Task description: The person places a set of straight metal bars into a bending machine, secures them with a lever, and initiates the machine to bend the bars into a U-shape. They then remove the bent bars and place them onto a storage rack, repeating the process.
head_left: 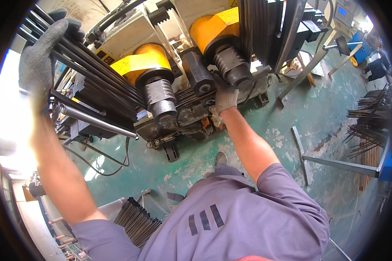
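My left hand (pixel 41 58), in a dark grey work glove, reaches up at the far left. Its fingers curl round a bundle of long black metal rods (pixel 91 65) that slants down toward the machine. My right hand (pixel 226 96), in a lighter knit glove, is low at the machine's middle, beside a black hexagonal block (pixel 197 74) and under the right ribbed roller (pixel 231 61). Its fingers are hidden behind these parts. The left ribbed roller (pixel 160 93), below a yellow housing (pixel 139 61), stands near the rods' lower ends.
More dark rods (pixel 259 26) stand upright at the machine's right. A coil spring (pixel 91 119) and a looping black hose (pixel 111 174) are at left. A rod stack (pixel 137 222) lies lower left, another rod pile (pixel 370 119) far right. A metal frame (pixel 339 163) stands on the green floor (pixel 265 130).
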Available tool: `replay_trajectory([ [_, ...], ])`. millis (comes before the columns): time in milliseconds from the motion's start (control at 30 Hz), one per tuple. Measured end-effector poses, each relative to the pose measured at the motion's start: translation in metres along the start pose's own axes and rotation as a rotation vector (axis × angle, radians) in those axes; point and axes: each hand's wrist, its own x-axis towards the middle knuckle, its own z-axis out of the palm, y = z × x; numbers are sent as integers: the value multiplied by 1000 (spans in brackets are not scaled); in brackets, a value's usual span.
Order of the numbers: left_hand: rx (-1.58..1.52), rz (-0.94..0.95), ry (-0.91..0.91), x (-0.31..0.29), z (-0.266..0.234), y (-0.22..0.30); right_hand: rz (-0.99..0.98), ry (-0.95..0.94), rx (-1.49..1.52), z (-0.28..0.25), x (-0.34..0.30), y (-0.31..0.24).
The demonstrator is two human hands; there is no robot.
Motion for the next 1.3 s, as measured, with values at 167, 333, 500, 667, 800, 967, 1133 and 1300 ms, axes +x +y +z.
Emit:
replay_trajectory([
  [167, -32, -29, -28, 6, 10, -4, 62, -1, 41, -13, 4, 20],
  [333, 115, 79, 71, 4, 18, 0, -95, -56, -148, -38, 21, 62],
  [500, 27, -27, 298, -99, -23, 33, 231, 85, 251, -39, -57, -61],
  [667, -402, -63, 112, -209, 24, 87, 228, 213, 346, -141, -122, -76],
  [800, -552, -10, 78, -305, 107, 121, 160, 299, 113, -298, -171, -91],
  [967, -1143, -547, 15, -378, 231, 131, 2, 783, -373, -501, -231, -180],
  [1133, -1696, -825, -350, -471, 361, 204, -184, 1061, -825, -694, -248, -288],
  [1300, -1821, -1229, -678, -513, 483, 300, -234, 1100, -1234, -846, -223, -412],
])
